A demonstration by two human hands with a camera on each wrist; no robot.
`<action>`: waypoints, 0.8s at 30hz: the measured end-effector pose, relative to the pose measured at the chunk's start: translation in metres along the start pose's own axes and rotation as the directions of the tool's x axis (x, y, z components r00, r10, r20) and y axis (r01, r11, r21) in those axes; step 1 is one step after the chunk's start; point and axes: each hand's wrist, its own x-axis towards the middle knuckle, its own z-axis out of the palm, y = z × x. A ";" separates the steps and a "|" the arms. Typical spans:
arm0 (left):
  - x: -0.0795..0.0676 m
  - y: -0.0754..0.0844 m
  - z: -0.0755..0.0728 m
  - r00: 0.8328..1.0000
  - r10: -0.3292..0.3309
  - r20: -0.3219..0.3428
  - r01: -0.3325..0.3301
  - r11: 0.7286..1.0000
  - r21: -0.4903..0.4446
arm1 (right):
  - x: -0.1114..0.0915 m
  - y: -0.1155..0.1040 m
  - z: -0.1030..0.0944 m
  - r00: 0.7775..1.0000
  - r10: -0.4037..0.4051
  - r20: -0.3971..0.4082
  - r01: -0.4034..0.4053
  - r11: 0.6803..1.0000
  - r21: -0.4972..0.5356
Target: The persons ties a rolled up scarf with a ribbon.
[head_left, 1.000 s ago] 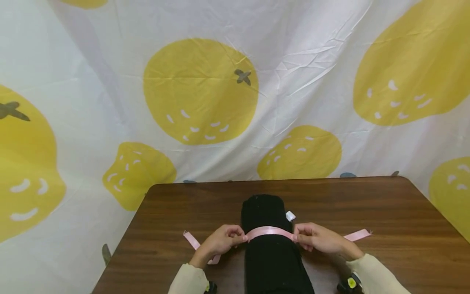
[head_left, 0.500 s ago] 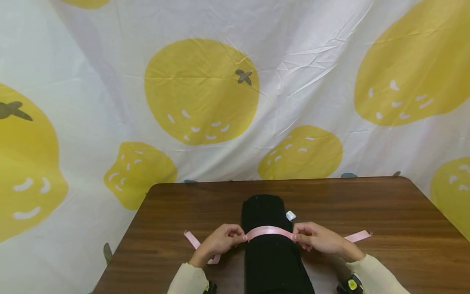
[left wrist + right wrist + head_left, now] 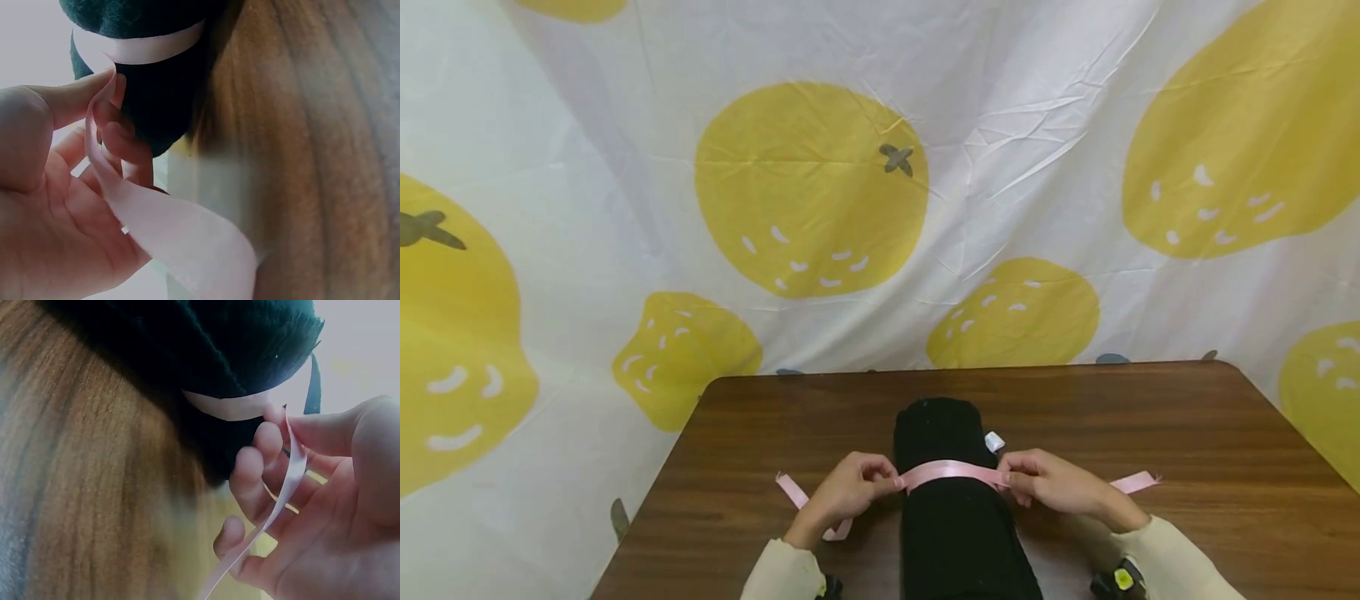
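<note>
- From where I stand, a black fabric roll [image 3: 966,533] lies on its side at the middle of the table, between the two hands. Its long axis runs away from the person, with the far end leaning slightly to the person's left; the near end passes out of the head view.
- A pink ribbon [image 3: 950,470] crosses the top of the roll, its length set left to right, roughly square to the roll's axis. The wrist views show it against the roll's sides too; I cannot tell whether it meets underneath.
- Left hand [image 3: 853,492]: at the roll's left side, thumb and fingers pinching the ribbon. One ribbon tail slants from behind this wrist, its tip pointing outward left and toward the far edge.
- Right hand [image 3: 1056,483]: at the roll's right side, thumb and forefinger likewise gripping the ribbon. The other tail emerges beyond this hand, pointing right and slightly away.
- A small white tag [image 3: 994,442] sticks out from the roll's right side, just beyond the right hand.
- Pale sleeves [image 3: 1176,554] cover both forearms.
- The brown wood-grain table [image 3: 1217,467] has rounded far corners.
- Behind it hangs a creased white cloth [image 3: 1000,75] printed with yellow fruit.
</note>
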 end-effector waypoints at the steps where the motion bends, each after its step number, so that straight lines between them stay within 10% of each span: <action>1: 0.000 0.001 -0.001 1.000 0.003 -0.011 -0.003 1.000 0.007 | 0.000 -0.001 0.000 1.000 0.002 -0.009 -0.002 1.000 -0.016; 17: -0.004 0.014 -0.001 0.977 0.081 -0.198 -0.043 0.981 0.189 | -0.002 -0.023 0.008 0.929 -0.132 -0.345 -0.065 0.861 -0.505; 24: -0.005 0.023 0.002 0.961 0.025 -0.274 -0.002 0.996 0.087 | -0.004 -0.031 0.006 0.926 0.022 -0.378 -0.164 0.923 -0.348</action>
